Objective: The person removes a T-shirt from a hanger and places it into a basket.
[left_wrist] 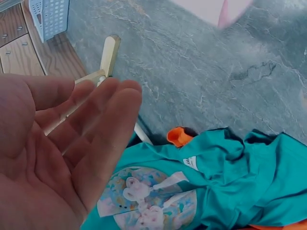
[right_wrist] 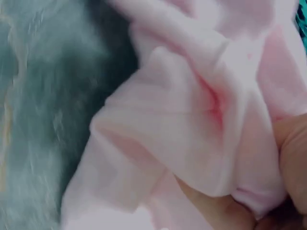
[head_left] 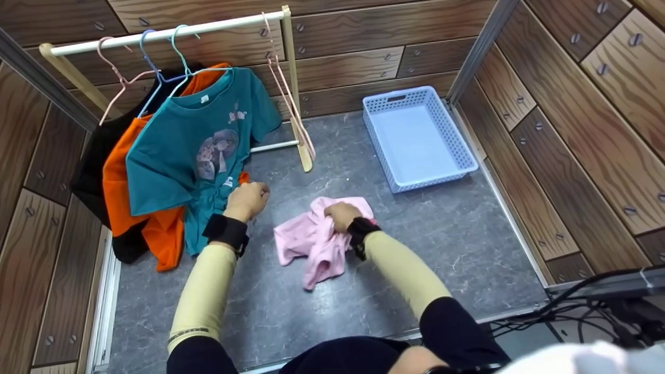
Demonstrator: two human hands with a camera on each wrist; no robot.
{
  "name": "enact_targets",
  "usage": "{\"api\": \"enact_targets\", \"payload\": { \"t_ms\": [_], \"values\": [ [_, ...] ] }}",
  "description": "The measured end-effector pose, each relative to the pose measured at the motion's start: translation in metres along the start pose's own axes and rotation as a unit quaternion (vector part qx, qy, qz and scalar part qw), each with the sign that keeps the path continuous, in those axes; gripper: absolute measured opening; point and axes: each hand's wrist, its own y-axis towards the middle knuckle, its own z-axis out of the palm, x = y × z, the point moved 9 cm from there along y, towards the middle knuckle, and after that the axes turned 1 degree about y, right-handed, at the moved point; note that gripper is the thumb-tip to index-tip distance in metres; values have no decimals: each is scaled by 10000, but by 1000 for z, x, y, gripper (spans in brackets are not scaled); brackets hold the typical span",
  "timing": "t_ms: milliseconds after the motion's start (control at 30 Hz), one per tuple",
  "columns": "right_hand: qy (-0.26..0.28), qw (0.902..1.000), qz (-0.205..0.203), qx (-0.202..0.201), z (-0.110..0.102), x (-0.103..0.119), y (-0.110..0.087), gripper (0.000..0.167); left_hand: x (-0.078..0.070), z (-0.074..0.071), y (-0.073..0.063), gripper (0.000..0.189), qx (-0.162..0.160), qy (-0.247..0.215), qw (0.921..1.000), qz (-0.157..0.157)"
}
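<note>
My right hand (head_left: pixel 343 215) grips a crumpled pink garment (head_left: pixel 298 236) above the grey floor panel. In the right wrist view, folds of the pink cloth (right_wrist: pixel 158 120) fill much of the picture and bunch between thumb and fingers (right_wrist: pixel 220 211). One tube-like opening of it faces the front in the head view; its exact cut cannot be made out. My left hand (head_left: pixel 248 200) holds nothing and hovers beside the hanging teal T-shirt (head_left: pixel 176 140). Its fingers (left_wrist: pixel 108 139) are loosely bent in the left wrist view, with the shirt behind them.
A garment rack (head_left: pixel 171 35) at the back left carries the teal, orange (head_left: pixel 122 176) and black (head_left: pixel 93 171) clothes on hangers. A bare pink hanger (head_left: pixel 283 88) hangs at its right end. At the back right stands a blue plastic basket (head_left: pixel 415 140). Plank-patterned walls surround the floor.
</note>
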Motion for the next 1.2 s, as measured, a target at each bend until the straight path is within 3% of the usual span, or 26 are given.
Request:
{"api": "enact_targets", "payload": {
  "t_ms": [100,267,500,733,1000,1133,1200],
  "values": [
    [171,9997,104,144,-23,-5,0,33,-1,0,0,28,196,15,9998,9],
    [212,9994,261,-47,-68,-10,-2,39,0,1,-2,31,554,44,9984,-52],
    [156,9982,317,-480,-135,-18,-6,41,3,3,-6,34,809,-224,9962,-219],
    [337,9935,339,-1036,-209,-41,-15,43,2,9,-11,36,962,-411,9941,-283],
    [426,9726,454,-2241,-295,-83,-36,35,12,14,-15,38,1065,-483,9920,-470],
    [541,9567,812,-2742,-317,-122,-50,35,21,19,-20,38,1111,-525,9907,-576],
    [677,9491,1199,-2832,-319,-145,-56,36,25,23,-22,38,1149,-599,9893,-668]
  ]
}}
